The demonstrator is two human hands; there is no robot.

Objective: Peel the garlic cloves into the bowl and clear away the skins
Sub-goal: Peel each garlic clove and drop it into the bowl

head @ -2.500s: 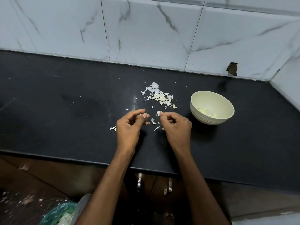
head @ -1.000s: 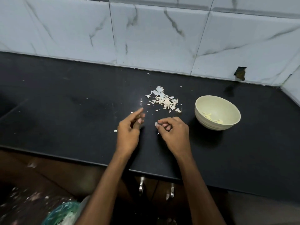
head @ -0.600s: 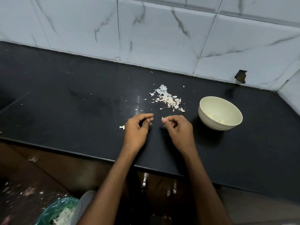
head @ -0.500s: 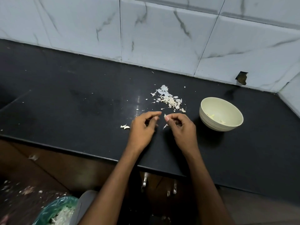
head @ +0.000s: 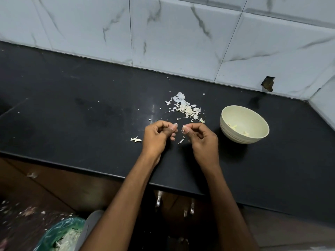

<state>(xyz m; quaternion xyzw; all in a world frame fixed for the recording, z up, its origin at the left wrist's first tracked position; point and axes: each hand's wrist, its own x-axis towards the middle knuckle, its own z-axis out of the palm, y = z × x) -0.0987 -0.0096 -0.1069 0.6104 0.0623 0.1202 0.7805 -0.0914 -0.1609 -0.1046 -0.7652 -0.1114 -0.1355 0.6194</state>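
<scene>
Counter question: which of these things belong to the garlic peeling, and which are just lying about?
Part of the job:
- left hand and right hand, the right pinching a garlic bit
- bowl holding peeled pieces
- skin pile
- stray scraps
- green-lined bin

Just there:
- black counter
- marble tiles
- cupboard handles

You face a black countertop [head: 76, 113] backed at twelve o'clock by white marble-veined wall tiles [head: 174, 35], a chipped hole [head: 268, 83] at two o'clock, brown cabinet fronts [head: 59, 185] below at seven o'clock
</scene>
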